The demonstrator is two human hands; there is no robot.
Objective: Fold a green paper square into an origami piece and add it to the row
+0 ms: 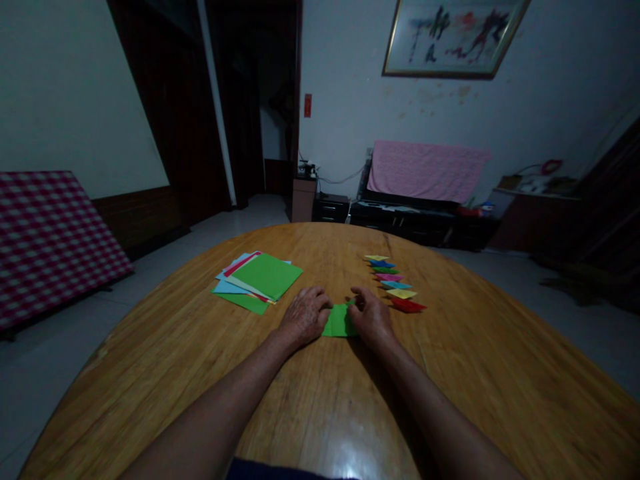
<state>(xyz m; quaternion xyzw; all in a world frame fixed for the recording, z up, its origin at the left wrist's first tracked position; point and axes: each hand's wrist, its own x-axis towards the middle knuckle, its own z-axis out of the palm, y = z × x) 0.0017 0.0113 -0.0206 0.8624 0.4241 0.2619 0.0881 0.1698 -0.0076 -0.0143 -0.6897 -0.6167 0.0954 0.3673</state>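
Observation:
A folded piece of green paper [339, 321] lies on the wooden table in front of me, with a crease down its middle. My left hand [307, 313] rests over its left end, the fingers curled onto the paper. At the right end my right hand [369, 317] pinches the upper edge between thumb and fingers. Both hands hide the paper's ends. Left of my hands is a loose stack of coloured paper sheets [267, 277], a green one on top. To the right, several folded paper boats stand in a row, a red boat [407, 305] nearest me.
The round wooden table [320, 413] spreads around my arms. Beyond it stand a low black cabinet [400, 220] and a screen-like object under a pink cloth [425, 170]. A red-and-white checked cloth [55, 240] hangs at the left.

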